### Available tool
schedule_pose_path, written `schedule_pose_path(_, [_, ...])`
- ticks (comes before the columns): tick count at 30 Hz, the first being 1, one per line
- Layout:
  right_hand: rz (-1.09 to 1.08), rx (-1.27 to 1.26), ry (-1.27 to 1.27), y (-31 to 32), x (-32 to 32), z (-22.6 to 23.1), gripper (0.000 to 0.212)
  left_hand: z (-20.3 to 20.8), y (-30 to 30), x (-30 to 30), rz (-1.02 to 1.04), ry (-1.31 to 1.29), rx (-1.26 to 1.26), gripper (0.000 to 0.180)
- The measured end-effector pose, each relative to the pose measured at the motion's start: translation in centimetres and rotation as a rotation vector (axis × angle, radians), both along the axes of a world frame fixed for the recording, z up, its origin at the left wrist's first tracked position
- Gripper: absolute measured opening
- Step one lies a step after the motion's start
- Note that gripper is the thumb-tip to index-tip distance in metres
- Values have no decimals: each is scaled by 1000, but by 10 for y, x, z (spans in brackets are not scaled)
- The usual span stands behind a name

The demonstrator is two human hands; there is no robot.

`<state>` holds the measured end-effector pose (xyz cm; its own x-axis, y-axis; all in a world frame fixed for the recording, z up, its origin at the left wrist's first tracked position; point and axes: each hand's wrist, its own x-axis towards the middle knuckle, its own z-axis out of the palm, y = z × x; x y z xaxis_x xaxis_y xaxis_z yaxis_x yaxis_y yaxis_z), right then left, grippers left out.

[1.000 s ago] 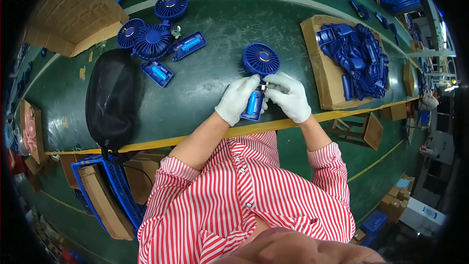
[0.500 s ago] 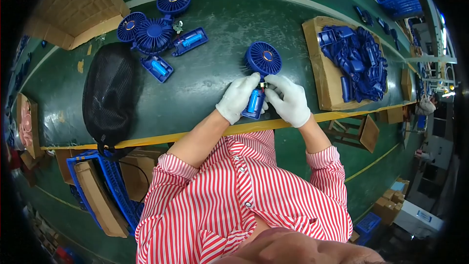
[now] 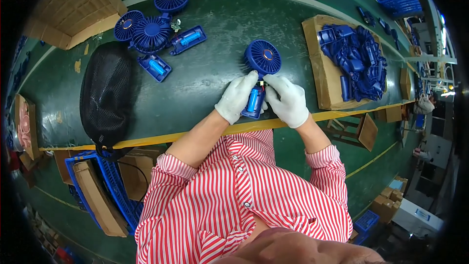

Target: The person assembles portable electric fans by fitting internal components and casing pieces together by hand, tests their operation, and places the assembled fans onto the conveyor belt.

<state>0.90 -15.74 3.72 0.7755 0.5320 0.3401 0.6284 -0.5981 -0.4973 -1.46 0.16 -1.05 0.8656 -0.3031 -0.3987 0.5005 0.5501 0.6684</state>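
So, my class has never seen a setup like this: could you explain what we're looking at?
There is no robot here: a person works with two white-gloved hands. The view comes from a wide fisheye camera on that person's head, the left of a pair, looking down; that's why straight edges bend near the rim. The left hand holds a small blue fan by its open handle, where a light-blue cylinder shows, while the right hand is at its neck. On the green table lie more blue fans, a black case and a cardboard tray heaped with blue pieces.
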Motion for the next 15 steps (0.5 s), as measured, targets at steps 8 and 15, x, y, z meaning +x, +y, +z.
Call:
schedule_pose_path(8, [33, 4, 6, -2, 1, 0, 27, 0, 0, 0, -4, -4, -1, 45])
schedule_pose_path(15, [31, -38, -51, -1, 0, -2, 28, 1, 0, -1, 5, -19, 27, 44])
